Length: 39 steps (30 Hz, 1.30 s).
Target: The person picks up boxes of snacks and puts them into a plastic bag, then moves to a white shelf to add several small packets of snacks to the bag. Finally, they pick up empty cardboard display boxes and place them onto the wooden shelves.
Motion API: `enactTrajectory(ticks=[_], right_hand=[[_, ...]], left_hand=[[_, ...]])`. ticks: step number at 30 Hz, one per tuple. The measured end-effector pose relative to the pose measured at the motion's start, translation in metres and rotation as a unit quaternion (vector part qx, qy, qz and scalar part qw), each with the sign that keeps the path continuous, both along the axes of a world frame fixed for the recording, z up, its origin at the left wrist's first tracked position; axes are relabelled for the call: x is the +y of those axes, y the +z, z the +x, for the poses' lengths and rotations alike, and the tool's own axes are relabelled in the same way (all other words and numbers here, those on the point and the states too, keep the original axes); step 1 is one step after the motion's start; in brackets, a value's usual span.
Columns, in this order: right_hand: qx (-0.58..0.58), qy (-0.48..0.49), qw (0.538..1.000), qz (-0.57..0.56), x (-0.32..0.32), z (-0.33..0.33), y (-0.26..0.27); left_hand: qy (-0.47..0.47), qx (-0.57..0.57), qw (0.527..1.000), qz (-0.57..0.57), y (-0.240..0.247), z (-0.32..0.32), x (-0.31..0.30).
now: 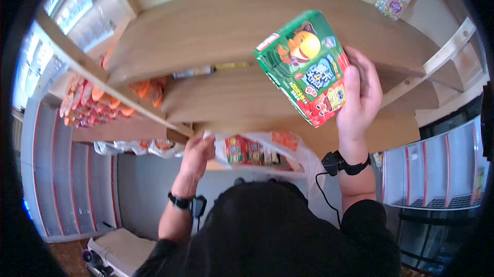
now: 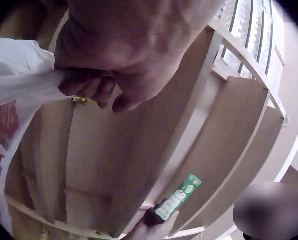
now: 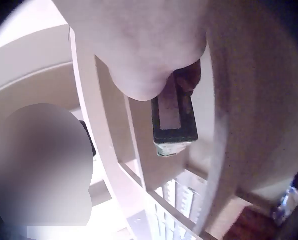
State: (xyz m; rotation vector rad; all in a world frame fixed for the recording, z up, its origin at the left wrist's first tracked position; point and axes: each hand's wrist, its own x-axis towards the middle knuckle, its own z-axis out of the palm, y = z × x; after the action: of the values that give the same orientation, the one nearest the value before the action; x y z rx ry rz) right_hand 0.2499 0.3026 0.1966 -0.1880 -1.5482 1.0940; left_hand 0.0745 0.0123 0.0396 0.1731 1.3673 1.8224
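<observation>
My right hand (image 1: 362, 94) grips a green and red cartoon-printed box (image 1: 303, 66) by its lower right side, thumb across the front, raised before the shelves. In the right wrist view, the box (image 3: 175, 120) shows a narrow end beneath the hand. My left hand (image 1: 198, 153) pinches the rim of a white plastic bag (image 1: 309, 161), pulled up at its left corner. Inside the bag lie several red packages (image 1: 247, 151). The left wrist view shows the bag (image 2: 24, 65) stretched from the curled fingers, with the green box (image 2: 178, 199) farther off in the other hand.
Wooden shelves (image 1: 206, 24) rise in front of me, with a small colourful packet (image 1: 389, 4) at upper right. Orange and red packages (image 1: 85, 102) hang at left. Racks with red-edged shelves (image 1: 67, 174) stand at left and another rack (image 1: 437, 169) at right.
</observation>
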Motion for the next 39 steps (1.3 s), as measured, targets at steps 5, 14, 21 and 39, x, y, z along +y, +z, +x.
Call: enactTrajectory(ticks=[5,14,21,39], right_hand=[[-0.185,-0.100,0.965,0.154,-0.064,0.034,-0.098],[-0.447,-0.010,0.868,0.216,-0.132,-0.008,-0.251],[-0.517,-0.009,0.852,-0.074,-0.112,-0.039,-0.375],[-0.688,-0.233,0.669,0.157,-0.083,0.164,-0.268]], left_hand=[[-0.090,0.047,0.995,0.007,0.006,-0.006,-0.005],[-0.171,0.076,0.982,0.038,-0.006,-0.011,-0.018],[-0.177,0.056,0.982,0.043,-0.009,-0.003,-0.036],[-0.142,-0.017,0.986,0.079,-0.023,-0.023,-0.014]])
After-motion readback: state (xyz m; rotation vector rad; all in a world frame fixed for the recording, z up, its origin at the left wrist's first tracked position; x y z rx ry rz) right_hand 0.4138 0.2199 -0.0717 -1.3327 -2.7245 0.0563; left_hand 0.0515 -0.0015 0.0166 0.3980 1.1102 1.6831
